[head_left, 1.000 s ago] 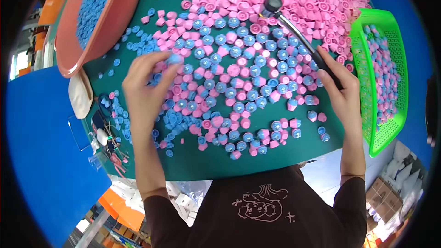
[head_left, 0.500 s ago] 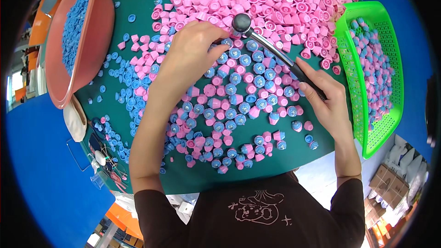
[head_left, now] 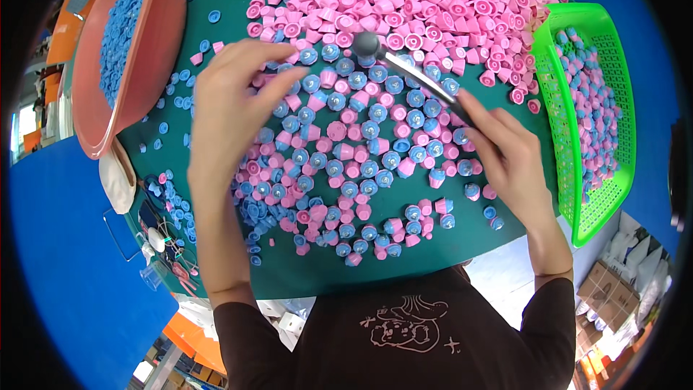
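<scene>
My right hand [head_left: 509, 162] grips the black handle of a small mallet [head_left: 413, 70]. Its shiny shaft slants up to the left, and its rounded dark head is above small cupcake-shaped pieces. Thumb and fingers apart, my left hand [head_left: 234, 94] is over the pieces left of the mallet head, with nothing visible in its grasp. Around both hands lie many pieces with a pink cup and a blue swirled top, such as one blue-topped piece [head_left: 377, 113]. Loose pink cups [head_left: 336, 131] lie among them. My left hand and forearm hide part of the scattered pieces.
A large heap of pink cups [head_left: 433, 11] covers the table's far side. At the left, a tilted salmon-coloured basin [head_left: 162, 43] holds blue pieces [head_left: 119, 47]. A green basket [head_left: 567, 148] with joined pieces stands at the right. Cords and small tools [head_left: 170, 249] lie near the table's left edge.
My left hand has moved left, away from the mallet head, and its thumb and fingers have spread apart. The mallet head has shifted slightly left and down.
</scene>
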`<move>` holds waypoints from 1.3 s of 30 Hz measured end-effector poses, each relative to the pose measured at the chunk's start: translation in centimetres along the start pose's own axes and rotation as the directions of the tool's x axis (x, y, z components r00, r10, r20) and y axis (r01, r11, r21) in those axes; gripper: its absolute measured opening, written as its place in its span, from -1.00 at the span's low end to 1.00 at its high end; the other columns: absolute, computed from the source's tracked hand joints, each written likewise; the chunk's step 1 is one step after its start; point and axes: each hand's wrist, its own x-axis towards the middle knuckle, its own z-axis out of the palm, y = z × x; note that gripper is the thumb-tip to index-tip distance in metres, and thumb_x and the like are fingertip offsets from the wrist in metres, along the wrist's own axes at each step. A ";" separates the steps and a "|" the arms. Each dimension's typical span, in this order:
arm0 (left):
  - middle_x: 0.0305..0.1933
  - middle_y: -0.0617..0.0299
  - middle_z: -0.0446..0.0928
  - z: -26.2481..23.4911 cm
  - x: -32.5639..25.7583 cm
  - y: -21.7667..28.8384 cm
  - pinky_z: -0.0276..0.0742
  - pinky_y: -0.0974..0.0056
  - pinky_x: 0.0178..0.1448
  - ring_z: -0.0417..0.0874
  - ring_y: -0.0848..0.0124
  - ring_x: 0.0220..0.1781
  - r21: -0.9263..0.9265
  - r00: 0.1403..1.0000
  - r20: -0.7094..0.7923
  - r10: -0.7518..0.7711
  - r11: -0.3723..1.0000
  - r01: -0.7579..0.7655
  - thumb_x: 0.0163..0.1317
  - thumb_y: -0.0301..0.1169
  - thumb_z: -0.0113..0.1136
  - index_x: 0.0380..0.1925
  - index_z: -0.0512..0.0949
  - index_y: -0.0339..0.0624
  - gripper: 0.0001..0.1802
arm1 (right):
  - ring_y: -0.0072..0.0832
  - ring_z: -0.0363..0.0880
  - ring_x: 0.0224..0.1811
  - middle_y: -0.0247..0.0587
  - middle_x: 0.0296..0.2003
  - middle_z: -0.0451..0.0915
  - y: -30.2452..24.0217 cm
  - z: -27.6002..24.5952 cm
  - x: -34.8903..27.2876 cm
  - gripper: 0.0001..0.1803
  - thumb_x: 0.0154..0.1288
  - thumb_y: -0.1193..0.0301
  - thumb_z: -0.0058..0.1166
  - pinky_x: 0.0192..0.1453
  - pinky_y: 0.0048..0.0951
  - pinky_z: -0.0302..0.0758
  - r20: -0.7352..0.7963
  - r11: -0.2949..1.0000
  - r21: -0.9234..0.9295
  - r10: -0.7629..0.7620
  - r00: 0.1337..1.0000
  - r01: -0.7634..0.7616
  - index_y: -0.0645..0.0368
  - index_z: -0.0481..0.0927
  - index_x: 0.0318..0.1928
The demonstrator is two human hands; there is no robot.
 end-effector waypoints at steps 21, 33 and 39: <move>-0.31 0.16 0.61 -5.7 -21.0 -5.9 0.44 0.33 -0.26 0.54 0.37 -0.35 0.125 0.825 -0.223 -0.519 0.824 0.552 0.08 -0.44 0.40 -0.23 0.67 -0.26 -0.76 | -0.59 0.51 0.05 -0.20 0.15 0.57 -0.9 0.8 -0.3 -0.53 0.36 0.53 0.07 0.15 -0.57 0.38 -0.116 0.998 0.045 -0.034 0.993 0.039 0.28 0.45 0.28; -0.37 0.22 0.60 -4.0 -21.3 -9.1 0.35 0.41 -0.37 0.46 0.55 -0.46 0.069 0.715 -0.442 -0.541 0.775 0.629 0.31 -0.41 0.23 -0.16 0.64 -0.29 -0.80 | -0.59 0.46 -0.31 -0.29 -0.32 0.54 -1.8 0.9 -0.2 -0.50 0.31 0.59 0.11 -0.17 -0.58 0.40 0.088 0.978 -0.173 0.133 0.987 -0.116 0.18 0.47 0.28; -0.40 0.28 0.53 -4.5 -21.7 -8.5 0.29 0.44 -0.41 0.40 0.57 -0.48 0.144 0.815 -0.331 -0.475 0.828 0.541 0.18 -0.49 0.33 -0.15 0.64 -0.27 -0.78 | -0.63 0.30 -0.47 -0.31 -0.49 0.35 -0.9 1.3 1.0 -0.50 0.30 0.59 0.11 -0.38 -0.52 0.28 -0.011 0.998 -0.062 -0.033 0.999 0.032 0.09 0.51 0.26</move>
